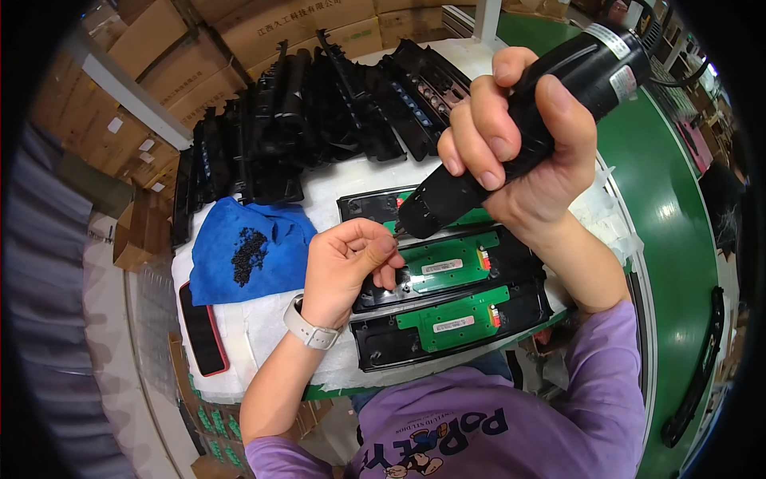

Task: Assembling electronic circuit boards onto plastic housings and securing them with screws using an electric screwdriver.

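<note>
My right hand (523,136) is closed round a black electric screwdriver (447,195), which is tilted with its nose down to the left. At the screwdriver's tip, my left hand (355,259) pinches thumb and forefinger together; whatever lies between them is too small to make out. Beneath both hands are three black plastic panels fitted with green circuit boards. The middle panel (519,247) is nearest my left fingers, the front panel (375,342) lies closest to my body, and the screwdriver partly covers the far panel (359,206).
Small black screws (249,255) are heaped on a blue cloth (209,267) to the left. A red-edged phone (204,335) lies in front of it. Several black plastic housings (303,120) stand along the back, before cardboard boxes (319,28). A green surface (638,168) extends at right.
</note>
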`<state>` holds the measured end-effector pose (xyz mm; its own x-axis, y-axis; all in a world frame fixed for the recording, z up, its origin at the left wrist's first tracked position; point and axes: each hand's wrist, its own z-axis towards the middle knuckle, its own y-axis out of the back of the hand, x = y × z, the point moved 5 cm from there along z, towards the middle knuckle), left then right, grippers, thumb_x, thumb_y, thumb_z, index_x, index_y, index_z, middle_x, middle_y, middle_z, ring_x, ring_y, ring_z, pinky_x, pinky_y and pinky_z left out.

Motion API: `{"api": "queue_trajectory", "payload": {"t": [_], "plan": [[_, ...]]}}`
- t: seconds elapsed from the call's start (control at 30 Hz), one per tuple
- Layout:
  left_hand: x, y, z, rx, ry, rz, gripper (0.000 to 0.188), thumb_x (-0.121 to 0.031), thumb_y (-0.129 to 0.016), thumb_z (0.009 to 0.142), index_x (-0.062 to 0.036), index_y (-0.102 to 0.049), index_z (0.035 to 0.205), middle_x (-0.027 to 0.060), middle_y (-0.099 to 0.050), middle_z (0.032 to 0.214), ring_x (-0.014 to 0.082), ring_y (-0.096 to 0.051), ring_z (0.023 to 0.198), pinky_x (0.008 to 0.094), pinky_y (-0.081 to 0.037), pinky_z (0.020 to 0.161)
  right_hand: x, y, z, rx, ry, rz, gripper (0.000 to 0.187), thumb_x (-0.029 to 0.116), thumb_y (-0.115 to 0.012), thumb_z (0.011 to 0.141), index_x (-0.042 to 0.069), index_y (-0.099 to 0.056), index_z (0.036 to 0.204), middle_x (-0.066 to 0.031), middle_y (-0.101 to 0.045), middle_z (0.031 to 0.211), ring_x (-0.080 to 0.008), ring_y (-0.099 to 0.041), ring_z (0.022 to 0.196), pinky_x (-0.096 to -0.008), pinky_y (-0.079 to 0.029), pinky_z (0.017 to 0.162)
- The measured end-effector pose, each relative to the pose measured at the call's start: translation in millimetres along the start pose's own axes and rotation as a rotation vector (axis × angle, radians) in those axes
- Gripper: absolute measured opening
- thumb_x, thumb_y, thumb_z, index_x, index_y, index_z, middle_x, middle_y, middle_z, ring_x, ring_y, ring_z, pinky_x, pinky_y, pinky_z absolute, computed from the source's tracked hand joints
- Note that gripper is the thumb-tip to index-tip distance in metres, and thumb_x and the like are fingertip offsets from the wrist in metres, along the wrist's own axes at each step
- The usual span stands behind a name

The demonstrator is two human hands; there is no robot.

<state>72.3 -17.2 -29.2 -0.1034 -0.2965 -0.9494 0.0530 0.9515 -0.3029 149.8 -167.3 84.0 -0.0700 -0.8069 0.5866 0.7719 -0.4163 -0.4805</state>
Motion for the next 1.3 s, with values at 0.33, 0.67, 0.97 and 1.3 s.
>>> {"api": "queue_trajectory", "payload": {"t": [0.33,0.67,0.97,1.3], "plan": [[-9,8,8,-0.139,-0.139,0.154,0.027,-0.023,-0.036,0.097,-0.0013,-0.049,0.102,0.0101,-0.058,0.106,0.0099,-0.052,0.09,0.0205,-0.042,0.076,-6,23,16,-0.11,-0.155,-0.385,0.02,0.021,-0.052,0.082,0.003,-0.047,0.089,-0.0025,-0.039,0.051,-0.0125,-0.038,0.036,-0.0272,-0.035,0.041],[-4,27,15,-0.157,-0.055,-0.033,0.011,-0.002,-0.04,0.092,0.0016,-0.047,0.1,0.0193,-0.057,0.109,0.0226,-0.058,0.101,0.0255,-0.046,0.086,-21,37,17,-0.103,-0.137,-0.578,0.02,0.015,-0.061,0.075,0.001,-0.048,0.079,-0.0051,-0.044,0.05,-0.0127,-0.042,0.037,-0.0243,-0.033,0.037],[-7,34,20,-0.263,-0.16,-0.113,0.019,0.006,-0.051,0.085,0.0043,-0.05,0.104,0.0198,-0.057,0.109,0.023,-0.058,0.103,0.0254,-0.048,0.086,-32,38,19,-0.068,-0.21,-0.554,0.017,0.014,-0.067,0.073,0.002,-0.055,0.07,-0.0018,-0.051,0.052,-0.0083,-0.048,0.04,-0.0217,-0.036,0.039],[0,34,21,-0.253,-0.028,0.06,0.018,-0.009,-0.055,0.088,0.0046,-0.059,0.099,0.0129,-0.065,0.086,0.0119,-0.061,0.065,0.0193,-0.048,0.058,-32,29,15,0.036,-0.175,-0.643,0.018,0.014,-0.068,0.072,0.002,-0.055,0.067,-0.0019,-0.052,0.05,-0.0074,-0.048,0.039,-0.0216,-0.035,0.037]]}}
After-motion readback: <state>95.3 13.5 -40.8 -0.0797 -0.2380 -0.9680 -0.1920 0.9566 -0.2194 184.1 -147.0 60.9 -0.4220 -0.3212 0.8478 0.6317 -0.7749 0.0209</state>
